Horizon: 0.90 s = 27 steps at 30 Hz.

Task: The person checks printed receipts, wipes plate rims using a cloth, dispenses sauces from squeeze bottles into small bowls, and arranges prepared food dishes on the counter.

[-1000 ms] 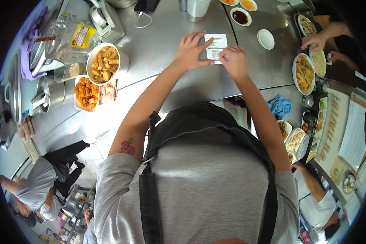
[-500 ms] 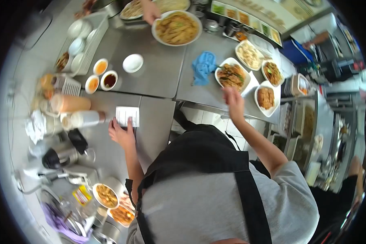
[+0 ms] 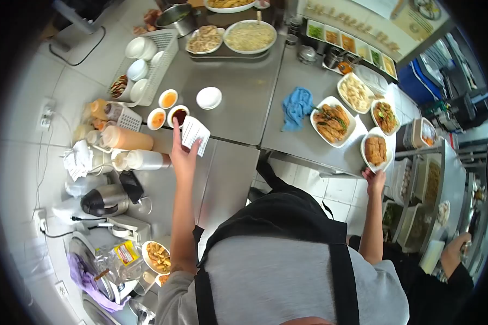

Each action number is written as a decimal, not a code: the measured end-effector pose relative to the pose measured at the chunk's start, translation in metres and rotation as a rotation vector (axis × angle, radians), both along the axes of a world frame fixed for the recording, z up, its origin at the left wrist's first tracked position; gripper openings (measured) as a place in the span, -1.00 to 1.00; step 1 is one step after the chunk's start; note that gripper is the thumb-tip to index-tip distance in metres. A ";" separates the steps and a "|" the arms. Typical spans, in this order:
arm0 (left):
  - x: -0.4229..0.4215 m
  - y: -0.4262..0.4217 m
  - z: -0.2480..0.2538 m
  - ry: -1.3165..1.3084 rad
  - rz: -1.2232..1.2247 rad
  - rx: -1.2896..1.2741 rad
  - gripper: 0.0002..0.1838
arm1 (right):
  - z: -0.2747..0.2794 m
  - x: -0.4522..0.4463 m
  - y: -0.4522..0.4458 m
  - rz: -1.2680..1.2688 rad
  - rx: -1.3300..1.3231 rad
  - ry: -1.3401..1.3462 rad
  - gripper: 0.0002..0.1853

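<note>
My left hand [image 3: 184, 153] holds a white printed slip [image 3: 195, 134] between thumb and fingers, beside the small bowl of dark sauce [image 3: 178, 115]. At the right, the fingers of my right hand [image 3: 374, 179] close on the near rim of a white bowl [image 3: 385, 165] with browned, sliced food [image 3: 375, 150] in it. Just behind that bowl are a dish of noodles [image 3: 385, 116] and a square dish of dark mixed food [image 3: 331, 123]. A blue cloth [image 3: 297, 108] lies left of the square dish.
Stacked small white bowls [image 3: 209, 98] and two orange sauce bowls [image 3: 156, 119] stand on the steel counter [image 3: 230, 176]. Bottles [image 3: 130, 138] and a kettle [image 3: 104, 200] line the left. Large plates [image 3: 250, 37] are at the back. Another person's hand [image 3: 455, 248] shows at the lower right.
The view has turned right. My left hand has picked up the slip from the counter. My right hand has moved away from the slip to the white bowl and taken its rim.
</note>
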<state>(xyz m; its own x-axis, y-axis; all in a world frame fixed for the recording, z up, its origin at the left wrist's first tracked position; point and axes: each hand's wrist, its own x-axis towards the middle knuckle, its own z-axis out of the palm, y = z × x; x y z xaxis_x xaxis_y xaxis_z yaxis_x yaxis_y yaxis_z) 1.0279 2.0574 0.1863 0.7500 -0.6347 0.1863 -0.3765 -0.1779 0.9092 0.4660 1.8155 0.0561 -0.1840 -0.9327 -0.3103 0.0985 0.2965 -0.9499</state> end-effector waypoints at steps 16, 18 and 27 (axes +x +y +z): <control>0.054 -0.031 0.104 -0.311 -0.054 0.137 -0.64 | 0.117 0.217 -0.067 0.614 -0.117 -0.023 -0.66; 0.060 -0.037 0.136 -0.387 -0.035 0.191 -0.64 | 0.085 0.292 -0.074 0.698 -0.045 -0.083 -0.68; 0.111 -0.041 0.236 -0.860 -0.006 0.351 -0.66 | 0.003 0.460 -0.083 0.869 0.121 -0.187 -0.64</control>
